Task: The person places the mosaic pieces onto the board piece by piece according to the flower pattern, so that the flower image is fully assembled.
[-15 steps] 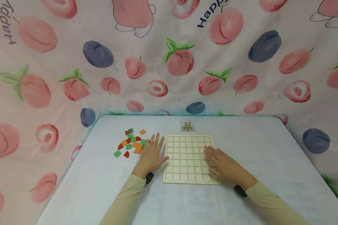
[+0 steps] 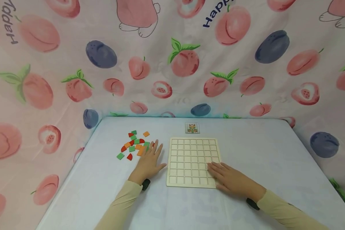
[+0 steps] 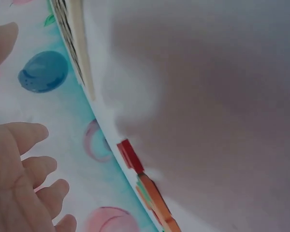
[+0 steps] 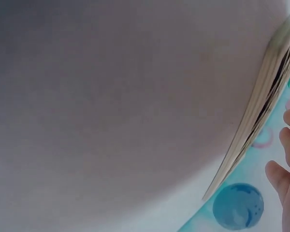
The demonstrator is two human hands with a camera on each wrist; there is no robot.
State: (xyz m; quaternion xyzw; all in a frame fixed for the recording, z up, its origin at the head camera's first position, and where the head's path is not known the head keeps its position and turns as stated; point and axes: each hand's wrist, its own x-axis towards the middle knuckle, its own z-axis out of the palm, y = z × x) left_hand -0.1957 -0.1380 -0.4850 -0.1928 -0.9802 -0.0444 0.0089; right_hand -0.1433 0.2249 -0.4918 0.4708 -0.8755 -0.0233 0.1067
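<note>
Zero tiles placed: the pale wooden grid board (image 2: 193, 159) is bare, red, green and orange tiles (image 2: 133, 144) piled left of it. Left hand (image 2: 148, 163) flat beside the board, right hand (image 2: 232, 179) flat on its corner, both relaxed, holding nothing.

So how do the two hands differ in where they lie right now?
The left hand lies flat on the table just left of the wooden grid board, its fingertips at the pile of coloured tiles. The right hand rests on the board's near right corner, far from the tiles. Both are flat, fingers straight, holding nothing.
</note>
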